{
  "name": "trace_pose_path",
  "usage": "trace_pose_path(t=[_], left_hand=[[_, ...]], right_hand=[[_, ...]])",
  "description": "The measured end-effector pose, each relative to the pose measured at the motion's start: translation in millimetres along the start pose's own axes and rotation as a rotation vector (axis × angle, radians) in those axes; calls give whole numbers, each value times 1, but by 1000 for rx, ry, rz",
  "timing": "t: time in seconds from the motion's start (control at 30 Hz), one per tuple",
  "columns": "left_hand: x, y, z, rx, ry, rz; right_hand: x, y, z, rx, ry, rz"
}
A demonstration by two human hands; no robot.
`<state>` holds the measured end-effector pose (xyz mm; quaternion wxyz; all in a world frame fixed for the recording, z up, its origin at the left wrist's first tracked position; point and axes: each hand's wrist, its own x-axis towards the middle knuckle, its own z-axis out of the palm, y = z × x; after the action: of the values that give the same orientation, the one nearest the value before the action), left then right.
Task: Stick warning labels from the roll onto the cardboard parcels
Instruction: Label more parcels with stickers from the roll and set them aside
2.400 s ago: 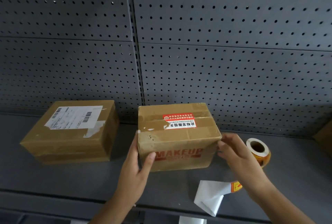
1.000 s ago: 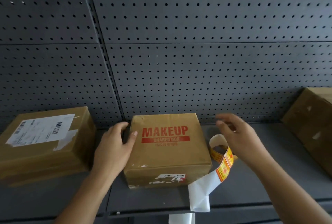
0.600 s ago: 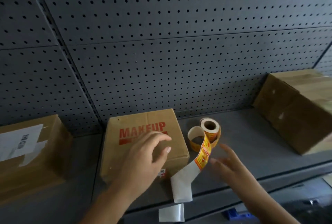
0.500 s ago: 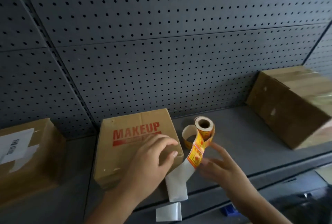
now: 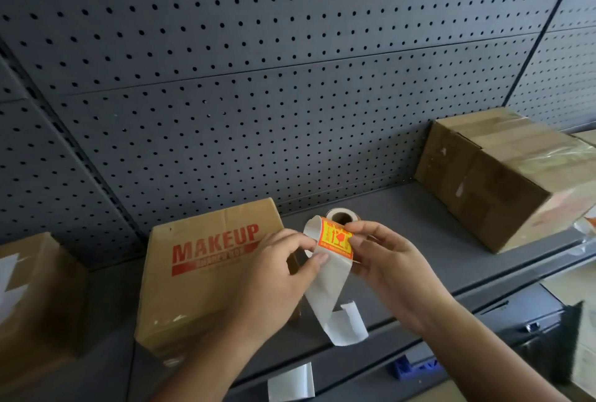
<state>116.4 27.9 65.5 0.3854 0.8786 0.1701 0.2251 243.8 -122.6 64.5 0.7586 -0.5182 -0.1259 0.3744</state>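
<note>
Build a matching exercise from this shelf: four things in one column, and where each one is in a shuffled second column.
1. brown cardboard box printed MAKEUP
2. orange-and-yellow warning label
3. white backing-paper strip
4. large taped cardboard parcel

A. edge pinched by the right hand
B. dangling below the left hand
C. right end of the grey shelf
D. standing left of the label roll

Pairs: 1-D, 2-A, 3-B, 4-C.

You're at a stockroom or shop storeroom rack: a dark grey metal shelf (image 5: 403, 218) backed by perforated pegboard panels (image 5: 290, 105). Taped cardboard cartons sit along it: the MAKEUP box (image 5: 200, 292) and a brown parcel (image 5: 503, 182) to your right.
</note>
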Motion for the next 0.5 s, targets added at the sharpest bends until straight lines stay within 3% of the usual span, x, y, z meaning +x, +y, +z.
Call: trace_pose_path(t=[0.1, 0.2, 0.33, 0.5], left_hand=[[0, 5, 1, -112, -18, -61], [1, 9, 3, -180, -17, -87], [2, 12, 5, -263, -29, -103], [-1, 16, 6, -305, -81, -56]], right_hand=[[3, 3, 1, -391, 84, -104], [1, 5, 1, -860, 188, -412], [-6, 0, 3, -1014, 56, -624], [-4, -4, 3, -1061, -25, -572]])
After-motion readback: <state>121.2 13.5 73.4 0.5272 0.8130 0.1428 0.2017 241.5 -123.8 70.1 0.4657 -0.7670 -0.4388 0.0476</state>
